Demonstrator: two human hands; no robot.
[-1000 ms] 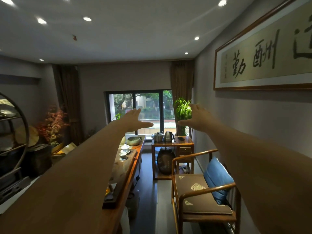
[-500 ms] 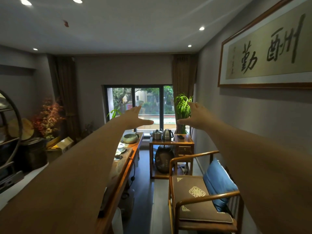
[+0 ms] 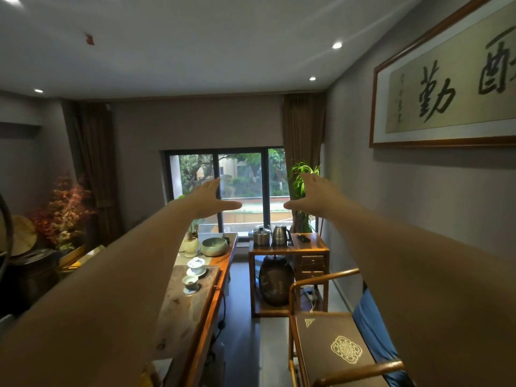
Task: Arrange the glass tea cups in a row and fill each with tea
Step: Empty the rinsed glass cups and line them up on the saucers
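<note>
Both arms are held out straight at chest height. The left hand point(image 3: 208, 201) and the right hand point(image 3: 314, 195) are spread flat, fingers apart, thumbs pointed toward each other; nothing is gripped and nothing is touched by either.

No step of the task proper is judged to be in hand. No glass tea cups can be identified; their location cannot be told from this view. The tea table point(image 3: 220, 263) is seen below the left arm, well apart from both hands.

Counted on the table: one white lidded cup point(image 3: 196, 266), one small white cup with strainer point(image 3: 190, 283), one green bowl point(image 3: 214, 246). Counted on the side stand point(image 3: 315, 247): one steel pot point(image 3: 261, 235) and one kettle point(image 3: 281, 234). One chair point(image 3: 332, 347) is noted at lower right.

The next move is judged to require the hands to be lowered to the table and the glass cups to be found.
</note>
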